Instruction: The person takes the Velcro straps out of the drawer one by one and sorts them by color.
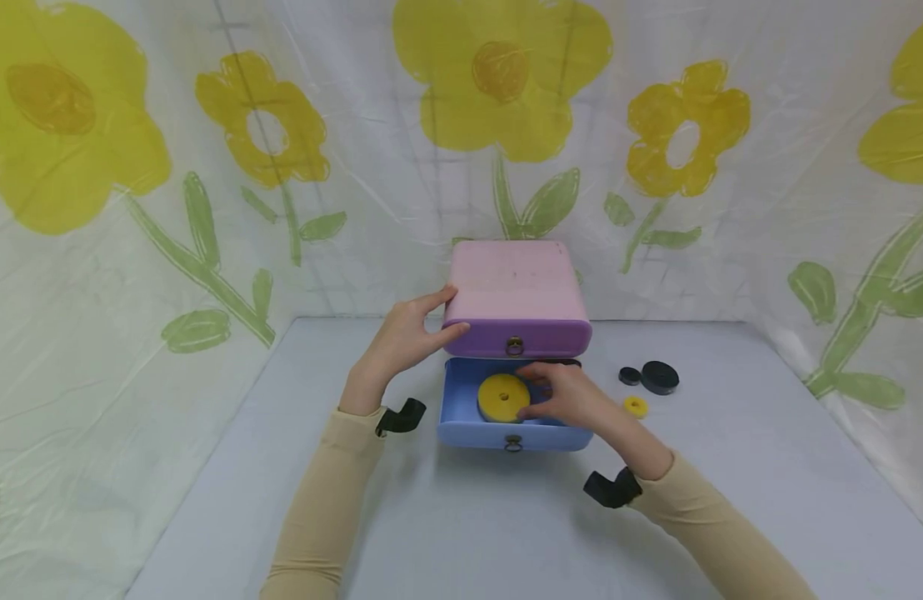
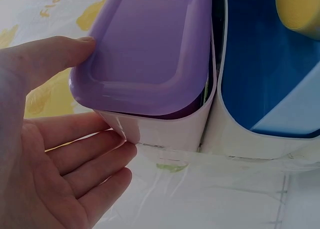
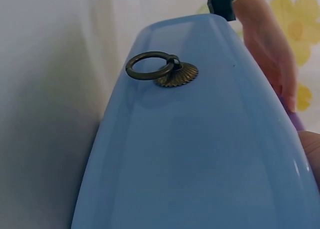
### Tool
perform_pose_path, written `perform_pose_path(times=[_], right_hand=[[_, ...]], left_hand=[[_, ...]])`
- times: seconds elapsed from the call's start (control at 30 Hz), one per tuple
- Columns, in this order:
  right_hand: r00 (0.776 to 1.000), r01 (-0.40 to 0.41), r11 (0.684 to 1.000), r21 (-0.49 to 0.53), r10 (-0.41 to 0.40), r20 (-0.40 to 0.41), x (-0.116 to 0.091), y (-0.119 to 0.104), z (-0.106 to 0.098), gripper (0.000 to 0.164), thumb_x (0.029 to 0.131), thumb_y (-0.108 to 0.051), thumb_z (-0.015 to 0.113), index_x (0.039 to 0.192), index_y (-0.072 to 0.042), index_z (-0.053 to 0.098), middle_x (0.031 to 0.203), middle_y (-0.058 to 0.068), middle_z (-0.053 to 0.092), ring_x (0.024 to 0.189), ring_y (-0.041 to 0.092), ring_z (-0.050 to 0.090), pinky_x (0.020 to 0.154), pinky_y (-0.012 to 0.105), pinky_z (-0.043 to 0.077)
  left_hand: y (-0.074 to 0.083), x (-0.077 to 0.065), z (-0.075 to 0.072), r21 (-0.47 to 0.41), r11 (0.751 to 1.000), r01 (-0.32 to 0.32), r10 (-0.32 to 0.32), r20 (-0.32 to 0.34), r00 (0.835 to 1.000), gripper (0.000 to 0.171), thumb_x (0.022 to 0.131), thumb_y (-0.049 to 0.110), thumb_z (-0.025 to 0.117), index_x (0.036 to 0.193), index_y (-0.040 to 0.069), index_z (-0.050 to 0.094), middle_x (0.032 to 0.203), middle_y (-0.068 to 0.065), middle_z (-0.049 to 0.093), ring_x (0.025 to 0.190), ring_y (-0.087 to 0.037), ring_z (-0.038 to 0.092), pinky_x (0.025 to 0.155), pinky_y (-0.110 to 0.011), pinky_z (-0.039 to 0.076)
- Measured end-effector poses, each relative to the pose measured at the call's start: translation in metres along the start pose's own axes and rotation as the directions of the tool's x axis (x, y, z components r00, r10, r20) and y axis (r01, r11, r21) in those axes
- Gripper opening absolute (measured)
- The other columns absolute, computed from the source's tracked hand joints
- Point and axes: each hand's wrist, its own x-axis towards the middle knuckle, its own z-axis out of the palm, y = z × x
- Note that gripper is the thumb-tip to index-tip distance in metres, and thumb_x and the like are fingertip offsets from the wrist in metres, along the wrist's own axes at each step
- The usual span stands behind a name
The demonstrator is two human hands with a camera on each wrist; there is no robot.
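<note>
A small two-drawer cabinet has a pink body point(image 1: 516, 279) above, a purple drawer front point(image 1: 517, 336) and a pulled-out blue drawer point(image 1: 469, 435) below. My left hand point(image 1: 401, 337) rests at the cabinet's left side, its thumb on the purple front's edge and its fairly straight fingers along the pink side. Inside the blue drawer, my right hand point(image 1: 570, 396) pinches a yellow disc point(image 1: 499, 398) with a centre hole by its right edge. The right wrist view is mostly filled by the drawer's blue front point(image 3: 190, 149) with its brass ring pull point(image 3: 150, 65).
Right of the cabinet lie a large black disc point(image 1: 660, 377), a small black disc point(image 1: 630, 376) and a small yellow ring point(image 1: 636, 407) on the pale table point(image 1: 461, 533). A flower-printed curtain point(image 1: 401, 208) hangs close behind the cabinet.
</note>
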Motion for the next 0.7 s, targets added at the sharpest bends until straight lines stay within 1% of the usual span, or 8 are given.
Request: perform_pose_path(times=[0.13, 0.3, 0.5, 0.7], right_hand=[[1.000, -0.005, 1.000, 0.015, 0.005, 0.012, 0.003, 0.001, 0.003, 0.058, 0.074, -0.027, 0.082, 0.124, -0.006, 0.061, 0.124, 0.010, 0.063, 0.109, 0.027, 0.063, 0.094, 0.042, 0.051], [1.000, -0.023, 0.999, 0.026, 0.023, 0.018, 0.006, 0.000, 0.006, 0.058, 0.073, -0.026, 0.082, 0.124, -0.005, 0.060, 0.123, 0.010, 0.063, 0.111, 0.028, 0.061, 0.096, 0.043, 0.049], [1.000, -0.006, 1.000, 0.013, 0.006, 0.013, 0.010, 0.002, 0.009, 0.059, 0.073, -0.025, 0.083, 0.124, -0.005, 0.060, 0.122, 0.009, 0.064, 0.111, 0.027, 0.062, 0.097, 0.043, 0.049], [0.999, 0.037, 0.999, -0.023, -0.037, 0.014, 0.013, 0.002, 0.009, 0.062, 0.071, -0.027, 0.084, 0.124, -0.003, 0.060, 0.122, 0.011, 0.064, 0.111, 0.029, 0.061, 0.098, 0.045, 0.047]], left_hand=[[0.000, 0.000, 0.000, 0.005, 1.000, -0.004, 0.004, -0.004, 1.000, 0.074, 0.085, 0.055, 0.063, 0.144, 0.015, 0.042, 0.146, -0.001, 0.043, 0.134, -0.024, 0.043, 0.108, -0.044, 0.038], [0.000, 0.000, 0.000, 0.003, 1.000, -0.004, 0.004, -0.004, 1.000, 0.073, 0.085, 0.053, 0.063, 0.144, 0.014, 0.043, 0.146, -0.002, 0.044, 0.134, -0.024, 0.043, 0.108, -0.043, 0.038], [0.001, 0.000, 0.000, 0.000, 1.000, -0.003, 0.003, -0.005, 1.000, 0.073, 0.085, 0.052, 0.063, 0.144, 0.014, 0.043, 0.146, -0.002, 0.044, 0.134, -0.024, 0.043, 0.108, -0.043, 0.038], [0.002, 0.000, -0.001, -0.007, 1.000, 0.003, -0.003, -0.007, 1.000, 0.072, 0.085, 0.052, 0.064, 0.143, 0.014, 0.043, 0.146, -0.002, 0.044, 0.134, -0.024, 0.043, 0.108, -0.044, 0.038]])
